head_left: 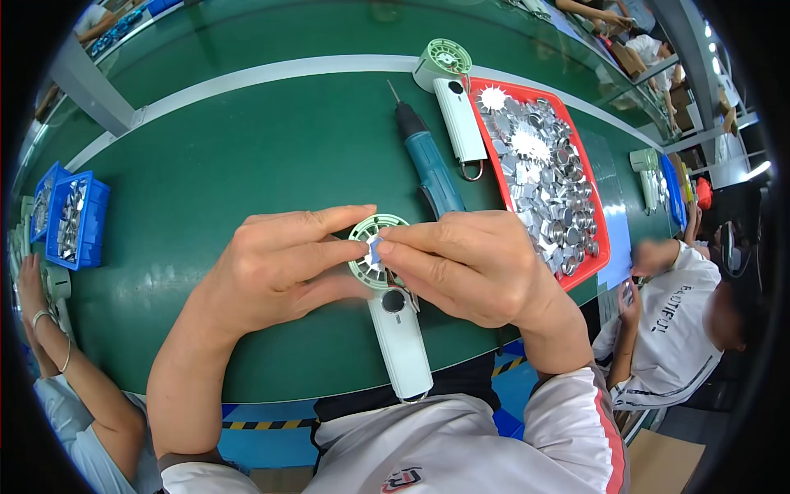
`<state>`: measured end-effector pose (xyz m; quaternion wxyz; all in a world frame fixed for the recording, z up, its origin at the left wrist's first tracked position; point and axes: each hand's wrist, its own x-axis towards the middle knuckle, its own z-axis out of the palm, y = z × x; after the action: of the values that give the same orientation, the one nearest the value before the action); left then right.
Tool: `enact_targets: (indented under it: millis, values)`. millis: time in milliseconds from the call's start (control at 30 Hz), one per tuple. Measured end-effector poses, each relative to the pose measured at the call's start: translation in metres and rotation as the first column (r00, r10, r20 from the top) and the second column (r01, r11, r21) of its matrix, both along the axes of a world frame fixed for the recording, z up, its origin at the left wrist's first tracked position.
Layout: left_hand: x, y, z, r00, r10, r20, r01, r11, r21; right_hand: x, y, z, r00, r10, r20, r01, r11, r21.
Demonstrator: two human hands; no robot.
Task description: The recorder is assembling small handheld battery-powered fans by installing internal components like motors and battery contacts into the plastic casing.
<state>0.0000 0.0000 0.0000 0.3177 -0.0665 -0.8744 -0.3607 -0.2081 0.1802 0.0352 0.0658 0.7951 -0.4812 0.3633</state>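
Note:
A handheld fan with a white handle point(401, 350) and a pale green round head lies in front of me, its handle pointing toward my body. My left hand point(267, 259) grips the rim of the green head from the left, fingers at the top and the thumb side blurred. Over the middle of the head, my right hand point(473, 267) pinches a small blue-and-white piece point(375, 250) between thumb and fingertips. That piece is mostly covered by the fingers, so its kind is unclear. Below the head, a dark round button shows on the handle.
Beyond my right hand lies a teal electric screwdriver point(432, 165), bit pointing away. Another fan point(461, 123) rests beside a red tray point(606, 239) of shiny metal discs. Blue bins point(99, 218) stand far left. Co-workers sit at both sides; one arm point(99, 395) reaches in at left.

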Motion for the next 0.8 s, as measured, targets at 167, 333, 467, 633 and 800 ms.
enact_targets:
  millis: [167, 333, 467, 633, 800]
  values:
    - [-0.0003, -0.002, 0.0005, 1.0, -0.001, -0.009, 0.001, 1.0, -0.017, 0.0008, -0.0015, 0.0025, 1.0, -0.001, -0.012, 0.001, 1.0, 0.006]
    - [-0.0006, -0.0013, 0.0009, 1.0, -0.002, -0.011, 0.002, 1.0, -0.015, -0.0004, -0.0013, -0.0002, 1.0, 0.014, 0.005, -0.014, 1.0, 0.012]
    - [-0.0002, -0.0012, 0.0, 1.0, 0.0, -0.014, 0.0, 1.0, -0.011, 0.0001, -0.0006, 0.0011, 1.0, 0.004, -0.011, -0.004, 1.0, 0.019]
    - [-0.0005, -0.0008, -0.0005, 1.0, 0.001, -0.01, -0.001, 1.0, -0.008, -0.0006, 0.0004, -0.0004, 1.0, 0.001, -0.01, -0.001, 1.0, 0.024]
    - [-0.0004, -0.0001, 0.0, 1.0, 0.004, -0.005, -0.004, 1.0, -0.007, -0.0007, 0.0008, -0.0015, 1.0, 0.001, -0.002, -0.001, 1.0, 0.028]
